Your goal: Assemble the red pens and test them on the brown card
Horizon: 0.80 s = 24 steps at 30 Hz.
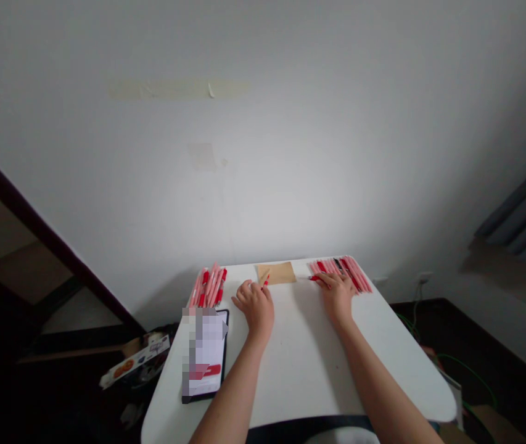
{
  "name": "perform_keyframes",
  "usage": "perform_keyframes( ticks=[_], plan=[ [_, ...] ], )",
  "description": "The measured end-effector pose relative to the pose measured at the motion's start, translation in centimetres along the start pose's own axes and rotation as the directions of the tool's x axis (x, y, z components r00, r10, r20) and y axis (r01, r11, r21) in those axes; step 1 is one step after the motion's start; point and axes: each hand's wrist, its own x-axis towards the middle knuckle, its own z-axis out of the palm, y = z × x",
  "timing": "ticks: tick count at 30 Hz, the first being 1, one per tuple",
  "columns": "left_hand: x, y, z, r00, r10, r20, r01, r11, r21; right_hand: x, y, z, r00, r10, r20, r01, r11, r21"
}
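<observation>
My left hand [256, 306] is over the white table, palm down. Its thumb side closes on a slim red pen [266, 281], whose red and pale end sticks out toward a brown paper piece [282, 272]. Further right, my right hand [338, 296] pinches another red-tipped pen [312, 278] that points left; the fingers hide the rest of it. That hand rests against a row of pink and red pens [355, 274], with one dark pen among them. A looser pile of pink and red pens [208, 286] lies left of my left hand.
A phone [207, 351] with a lit, partly blurred screen lies at the left of the white table [304, 370]. The table's far edge meets a pale wall [281, 203]. Beyond its right side run green cables [468, 370] on the dark floor.
</observation>
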Motion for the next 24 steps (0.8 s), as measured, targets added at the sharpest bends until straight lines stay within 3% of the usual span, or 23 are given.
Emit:
perform_keyframes(
  ticks=[14, 24],
  plan=[
    [-0.74, -0.19, 0.55, 0.995, 0.065, 0.069, -0.071, 0.994, 0.088, -0.05, -0.17, 0.09, 0.999, -0.021, 0.026, 0.021, 1.000, -0.003],
    [-0.70, -0.23, 0.68, 0.997, 0.066, 0.049, -0.070, 0.995, 0.073, -0.09, -0.54, -0.13, 0.999, -0.017, 0.037, 0.017, 1.000, -0.010]
  ],
)
